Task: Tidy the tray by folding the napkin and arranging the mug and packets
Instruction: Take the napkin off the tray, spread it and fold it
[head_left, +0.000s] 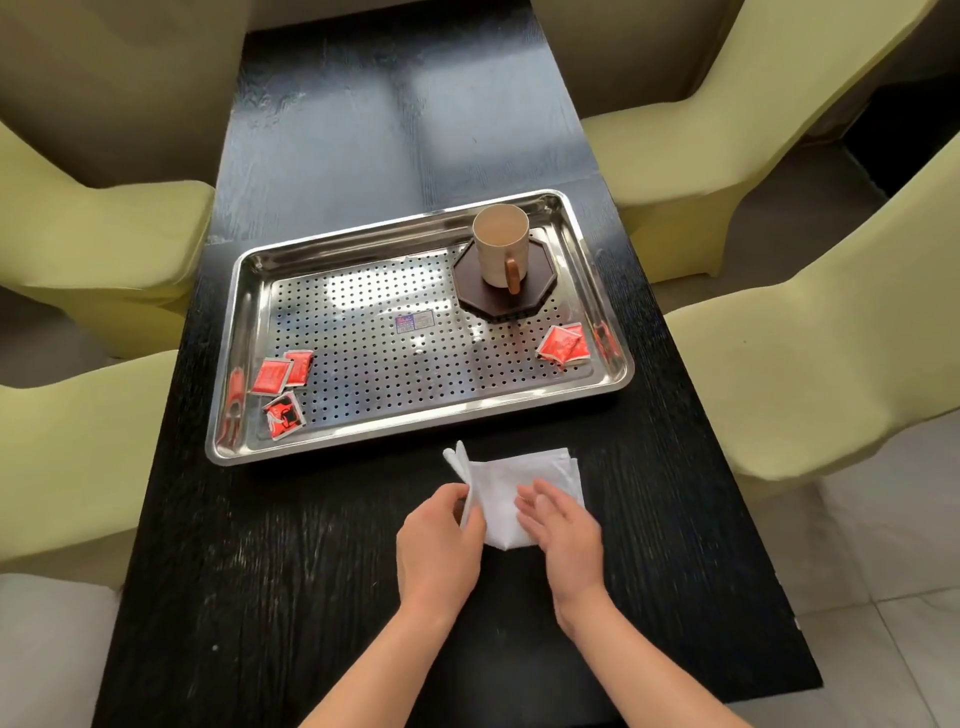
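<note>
A white napkin (511, 480) lies partly folded on the black table, just in front of the steel tray (249, 312). My left hand (441, 540) pinches the napkin's left edge and lifts it. My right hand (563, 527) rests flat on the napkin's near right part, fingers spread. In the tray's far right corner a cream mug (500, 244) with a brown handle stands on a dark octagonal coaster (524, 301). Three red packets (280, 384) lie at the tray's near left. Two more red packets (565, 344) overlap at the right side.
The black table (322, 571) is long and narrow. Yellow-green covered chairs stand close on both sides, two on the left (93, 244) and two on the right (810, 364). The tray's floor is perforated, with a small label (414, 322) at its middle.
</note>
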